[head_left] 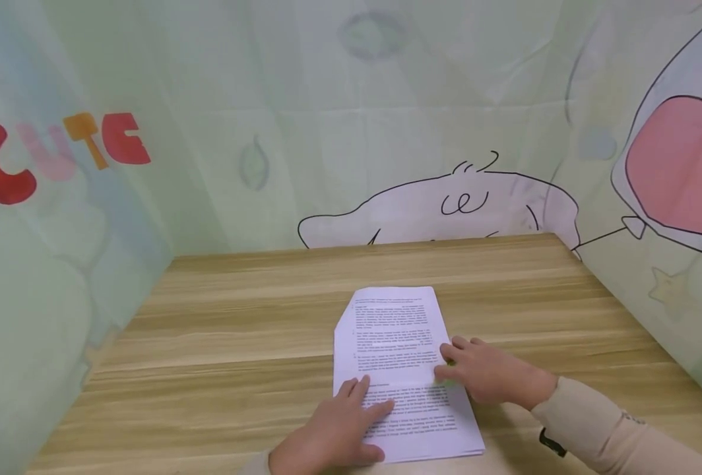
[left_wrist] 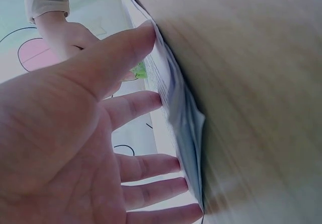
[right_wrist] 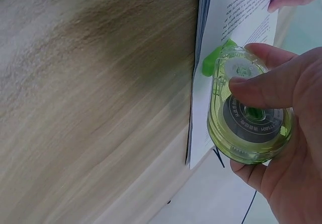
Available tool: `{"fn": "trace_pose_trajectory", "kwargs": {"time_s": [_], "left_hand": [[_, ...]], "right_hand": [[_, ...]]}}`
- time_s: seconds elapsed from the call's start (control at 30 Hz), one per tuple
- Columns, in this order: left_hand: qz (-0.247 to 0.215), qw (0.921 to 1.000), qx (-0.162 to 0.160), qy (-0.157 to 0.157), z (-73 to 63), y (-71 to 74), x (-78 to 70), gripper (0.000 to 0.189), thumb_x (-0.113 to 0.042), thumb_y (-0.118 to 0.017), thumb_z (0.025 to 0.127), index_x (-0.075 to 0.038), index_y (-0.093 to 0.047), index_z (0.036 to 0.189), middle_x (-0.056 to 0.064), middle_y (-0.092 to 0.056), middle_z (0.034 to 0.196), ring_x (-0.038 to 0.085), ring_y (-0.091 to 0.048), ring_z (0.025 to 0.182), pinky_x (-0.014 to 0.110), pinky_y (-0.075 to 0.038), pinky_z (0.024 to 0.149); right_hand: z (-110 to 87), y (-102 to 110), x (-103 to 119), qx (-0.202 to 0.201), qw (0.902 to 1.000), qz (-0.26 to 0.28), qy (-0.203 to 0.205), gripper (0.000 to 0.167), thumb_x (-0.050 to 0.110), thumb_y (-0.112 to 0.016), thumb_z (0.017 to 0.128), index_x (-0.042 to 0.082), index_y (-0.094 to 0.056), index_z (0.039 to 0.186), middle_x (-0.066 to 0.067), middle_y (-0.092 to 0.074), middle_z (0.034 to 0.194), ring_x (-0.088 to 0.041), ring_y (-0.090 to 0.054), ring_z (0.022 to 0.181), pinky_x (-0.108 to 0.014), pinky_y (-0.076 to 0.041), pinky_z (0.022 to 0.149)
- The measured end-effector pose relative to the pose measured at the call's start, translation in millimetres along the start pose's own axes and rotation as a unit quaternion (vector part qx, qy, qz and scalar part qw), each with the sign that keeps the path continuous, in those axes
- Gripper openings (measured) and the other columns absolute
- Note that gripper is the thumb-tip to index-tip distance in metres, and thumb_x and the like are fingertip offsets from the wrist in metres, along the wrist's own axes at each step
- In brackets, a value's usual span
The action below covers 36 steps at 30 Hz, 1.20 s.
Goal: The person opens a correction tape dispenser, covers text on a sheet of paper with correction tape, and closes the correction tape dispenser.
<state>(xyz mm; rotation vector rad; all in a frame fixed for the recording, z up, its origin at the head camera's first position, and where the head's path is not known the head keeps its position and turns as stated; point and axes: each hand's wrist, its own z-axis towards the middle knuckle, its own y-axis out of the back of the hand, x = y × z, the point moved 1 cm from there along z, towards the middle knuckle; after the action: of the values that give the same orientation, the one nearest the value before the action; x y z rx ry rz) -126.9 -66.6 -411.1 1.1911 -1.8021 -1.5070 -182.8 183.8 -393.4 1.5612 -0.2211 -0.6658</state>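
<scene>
A stack of printed paper sheets (head_left: 389,323) lies on the table, its upper left corner cut off or folded. My left hand (head_left: 339,425) rests on its lower left part with fingers spread and straight. In the left wrist view the fingertips touch the page and the sheets' edges (left_wrist: 183,118) look slightly separated. At the stack's right edge, my right hand (head_left: 493,373) grips a translucent green correction tape dispenser (right_wrist: 246,128) between thumb and fingers. Its bright green tip part (right_wrist: 214,63) is at the printed page; whether it touches the paper I cannot tell.
The wood-grain table (head_left: 226,316) extends around the paper on every side. Behind it hangs a pale green curtain (head_left: 256,132) with cartoon drawings and coloured letters. A dark band (head_left: 553,442) shows at the right sleeve.
</scene>
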Motion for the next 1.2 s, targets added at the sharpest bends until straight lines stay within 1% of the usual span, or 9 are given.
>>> {"fn": "trace_pose_trajectory", "kwargs": {"time_s": [0.2,0.4,0.53,0.7,0.8,0.93,1.03,1.1,1.2], "left_hand": [[-0.004,1.0000,0.005,0.004,-0.9,1.0,-1.2,0.065,-0.055,-0.068,0.073,-0.042,-0.045,0.133,0.013,-0.035,0.145,0.034,-0.035,0.131,0.053,-0.043,0.093],[0.001,1.0000,-0.001,-0.003,-0.6,1.7,-1.9,0.064,-0.054,-0.067,0.073,-0.041,-0.045,0.133,0.014,-0.036,0.145,0.034,-0.036,0.130,0.052,-0.044,0.091],[0.005,1.0000,-0.006,-0.006,-0.5,1.5,-1.4,0.064,-0.054,-0.068,0.073,-0.040,-0.046,0.133,0.015,-0.036,0.144,0.035,-0.036,0.130,0.051,-0.044,0.091],[0.002,1.0000,-0.004,-0.006,0.0,1.5,-0.7,0.065,-0.053,-0.068,0.073,-0.040,-0.046,0.133,0.015,-0.036,0.144,0.035,-0.035,0.130,0.052,-0.043,0.092],[0.000,1.0000,-0.005,-0.008,0.4,0.9,-0.9,0.065,-0.053,-0.068,0.073,-0.040,-0.046,0.133,0.015,-0.036,0.144,0.035,-0.036,0.130,0.052,-0.044,0.091],[0.001,1.0000,-0.003,-0.003,0.6,0.3,-1.2,0.065,-0.054,-0.068,0.073,-0.040,-0.046,0.132,0.015,-0.036,0.144,0.035,-0.036,0.129,0.053,-0.044,0.090],[0.001,1.0000,-0.002,-0.002,0.1,0.5,-1.0,0.065,-0.054,-0.068,0.073,-0.041,-0.046,0.132,0.015,-0.036,0.144,0.035,-0.036,0.129,0.053,-0.044,0.090],[0.001,1.0000,-0.006,-0.005,-0.5,0.6,-0.5,0.065,-0.053,-0.068,0.073,-0.040,-0.047,0.132,0.015,-0.036,0.143,0.034,-0.036,0.129,0.052,-0.044,0.091],[-0.002,0.9999,-0.011,-0.008,-1.2,1.4,0.5,0.064,-0.053,-0.068,0.073,-0.039,-0.047,0.132,0.014,-0.036,0.143,0.033,-0.037,0.128,0.052,-0.044,0.091]], "right_hand": [[-2.3,-1,-1,0.011,0.9999,-0.003,-0.003,0.036,0.005,-0.064,0.075,0.028,-0.059,0.103,0.001,-0.049,0.093,-0.014,-0.041,0.076,-0.025,-0.038,0.058],[-8.8,1,-5,0.019,0.9997,0.007,-0.010,0.042,0.001,-0.066,0.071,0.028,-0.058,0.102,0.001,-0.048,0.094,-0.015,-0.039,0.077,-0.026,-0.036,0.059],[-12.0,-1,-8,0.013,0.9997,0.017,-0.010,0.046,-0.003,-0.065,0.070,0.028,-0.059,0.103,0.002,-0.047,0.094,-0.014,-0.038,0.077,-0.025,-0.035,0.059],[-13.0,-5,-12,-0.005,0.9991,0.042,-0.011,0.048,-0.005,-0.063,0.068,0.030,-0.060,0.101,0.004,-0.046,0.091,-0.013,-0.038,0.077,-0.024,-0.036,0.059],[-14.8,-7,-16,-0.038,0.9961,0.077,-0.017,0.047,-0.006,-0.063,0.068,0.030,-0.062,0.098,0.006,-0.048,0.090,-0.010,-0.041,0.076,-0.024,-0.039,0.061],[-18.0,-8,-22,-0.090,0.9855,0.141,-0.033,0.046,-0.009,-0.057,0.069,0.027,-0.063,0.097,0.008,-0.050,0.085,-0.007,-0.043,0.075,-0.019,-0.039,0.061],[-20.0,-8,-24,-0.102,0.9787,0.171,-0.051,0.049,-0.012,-0.052,0.071,0.026,-0.064,0.099,0.009,-0.049,0.084,-0.006,-0.042,0.076,-0.016,-0.037,0.059],[-20.6,-8,-24,-0.107,0.9771,0.174,-0.058,0.049,-0.012,-0.052,0.072,0.026,-0.064,0.100,0.009,-0.050,0.084,-0.005,-0.042,0.077,-0.016,-0.037,0.060],[-20.2,-9,-24,-0.113,0.9758,0.178,-0.058,0.047,-0.010,-0.055,0.072,0.025,-0.064,0.102,0.008,-0.051,0.085,-0.007,-0.043,0.076,-0.018,-0.039,0.062]]}}
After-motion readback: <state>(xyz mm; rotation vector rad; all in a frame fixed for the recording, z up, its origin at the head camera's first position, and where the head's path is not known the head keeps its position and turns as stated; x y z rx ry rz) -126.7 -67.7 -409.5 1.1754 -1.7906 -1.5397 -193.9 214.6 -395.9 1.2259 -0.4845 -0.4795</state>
